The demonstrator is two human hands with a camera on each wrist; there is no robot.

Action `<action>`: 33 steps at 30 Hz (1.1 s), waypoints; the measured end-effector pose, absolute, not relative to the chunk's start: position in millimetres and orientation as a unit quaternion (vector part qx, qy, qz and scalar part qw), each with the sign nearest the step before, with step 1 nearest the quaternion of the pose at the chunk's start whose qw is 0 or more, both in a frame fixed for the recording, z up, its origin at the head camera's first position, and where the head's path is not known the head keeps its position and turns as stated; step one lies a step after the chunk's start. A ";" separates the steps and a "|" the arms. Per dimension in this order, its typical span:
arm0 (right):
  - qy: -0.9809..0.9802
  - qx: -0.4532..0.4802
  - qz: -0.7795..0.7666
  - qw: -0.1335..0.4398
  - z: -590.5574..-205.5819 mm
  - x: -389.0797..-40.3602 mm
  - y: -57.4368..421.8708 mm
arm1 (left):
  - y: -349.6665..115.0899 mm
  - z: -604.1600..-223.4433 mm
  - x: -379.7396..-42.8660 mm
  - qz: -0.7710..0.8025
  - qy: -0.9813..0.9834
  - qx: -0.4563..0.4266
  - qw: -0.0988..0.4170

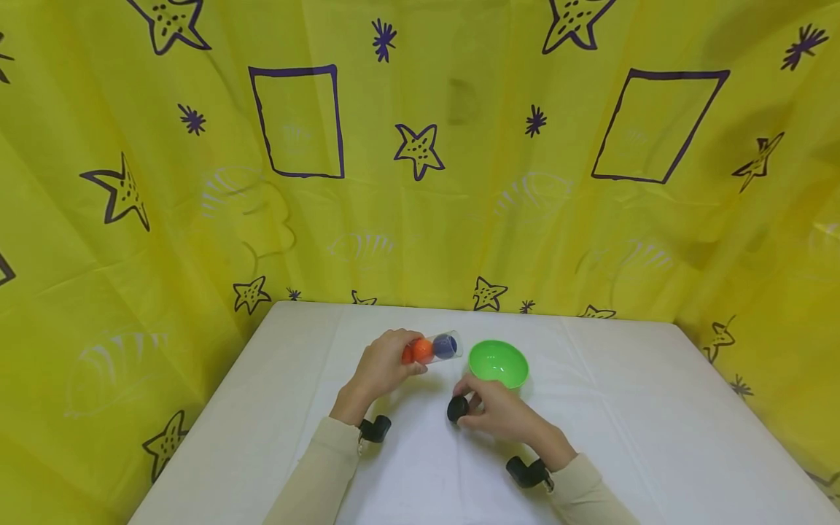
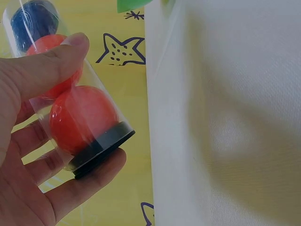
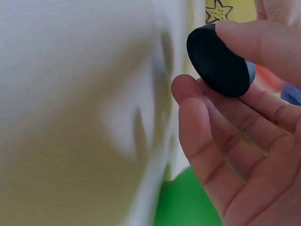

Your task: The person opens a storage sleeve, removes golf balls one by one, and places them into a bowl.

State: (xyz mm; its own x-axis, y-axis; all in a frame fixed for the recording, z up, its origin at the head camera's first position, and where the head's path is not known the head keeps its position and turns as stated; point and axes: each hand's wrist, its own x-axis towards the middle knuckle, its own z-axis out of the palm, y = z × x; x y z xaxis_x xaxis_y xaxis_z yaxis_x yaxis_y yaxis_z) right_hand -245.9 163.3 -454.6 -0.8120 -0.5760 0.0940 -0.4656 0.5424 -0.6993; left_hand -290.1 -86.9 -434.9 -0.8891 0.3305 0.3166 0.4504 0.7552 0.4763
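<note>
My left hand (image 1: pixel 387 362) grips a clear plastic tube (image 1: pixel 454 344), which lies tilted toward the right in the head view. Inside it are two orange-red balls (image 2: pixel 83 118) and a dark blue ball (image 2: pixel 34 21). A black cap (image 2: pixel 101 149) closes the end near my fingers; the far end looks uncapped. My right hand (image 1: pixel 502 412) pinches a round black lid (image 3: pixel 220 61) between thumb and fingers, lifted off the table. Just beyond that hand stands a green bowl (image 1: pixel 499 362), its visible inside bare, with its near rim partly hidden by the hand.
A white cloth covers the table (image 1: pixel 407 467). Behind and along the sides hangs a yellow curtain (image 1: pixel 420 219) printed with stars and fish. Black wrist cameras sit on the left wrist (image 1: pixel 375 429) and the right wrist (image 1: pixel 526 472).
</note>
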 end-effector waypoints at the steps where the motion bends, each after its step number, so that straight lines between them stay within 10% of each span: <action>1: 0.877 -0.297 -0.370 0.075 -455.4 -245.5 163.0 | -86.9 -435.0 -290.3 -0.281 -0.931 -0.210 0.106; 33: 0.907 -0.295 -0.291 0.077 -464.7 -242.2 160.1 | -85.6 -434.1 -287.3 -0.276 -0.932 -0.212 0.101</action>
State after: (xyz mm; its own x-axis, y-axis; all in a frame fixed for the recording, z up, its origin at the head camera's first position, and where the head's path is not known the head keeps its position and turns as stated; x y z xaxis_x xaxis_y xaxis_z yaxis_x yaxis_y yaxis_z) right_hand -242.2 160.1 -464.7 -0.8144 -0.5794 0.0314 -0.4896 0.6571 -0.5731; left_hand -287.3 -85.6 -434.1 -0.8903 0.3390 0.3041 0.4499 0.7587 0.4712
